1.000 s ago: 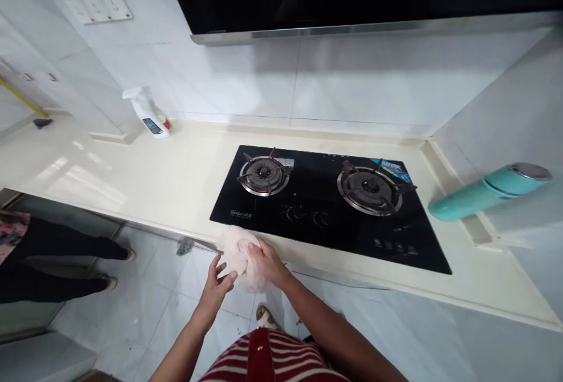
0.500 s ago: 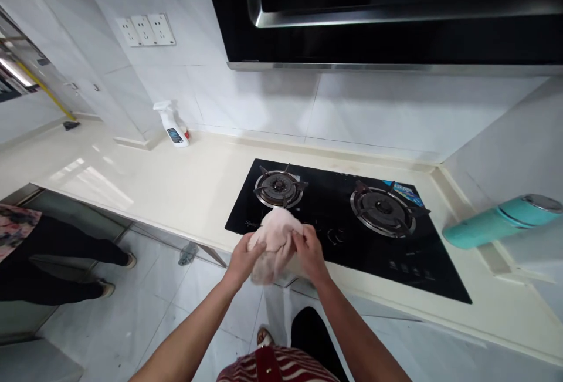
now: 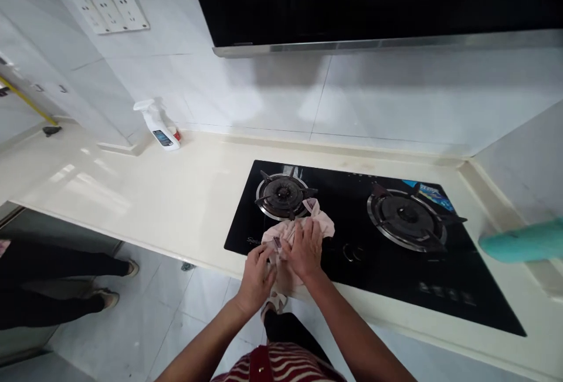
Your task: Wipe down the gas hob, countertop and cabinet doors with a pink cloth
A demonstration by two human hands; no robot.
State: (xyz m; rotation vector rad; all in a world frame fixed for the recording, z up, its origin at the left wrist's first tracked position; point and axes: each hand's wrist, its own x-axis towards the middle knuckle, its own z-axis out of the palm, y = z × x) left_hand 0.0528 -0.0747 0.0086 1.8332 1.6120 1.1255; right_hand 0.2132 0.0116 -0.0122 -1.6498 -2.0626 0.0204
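Cloth (image 3: 281, 230): on hob (image 3: 334, 194), beside left burner (image 3: 284, 192) | right hand (image 3: 305, 247): laid over it, fingers extended | left hand (image 3: 258, 273): half-curled at near edge (grip cannot be told) | risk: cloth could be snagged by burner prongs if pushed far

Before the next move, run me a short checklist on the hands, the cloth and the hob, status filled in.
1. Right hand on the pink cloth: ok, laid over it.
2. Left hand gripping the cloth: cannot tell; it is at the near edge.
3. Cloth clear of the left burner: not ok; it overlaps the rim in this view.
4. No flame showing on either burner: ok.
5. Knob setting: cannot tell.
6. Spray bottle off the hob: ok, upright on the counter.
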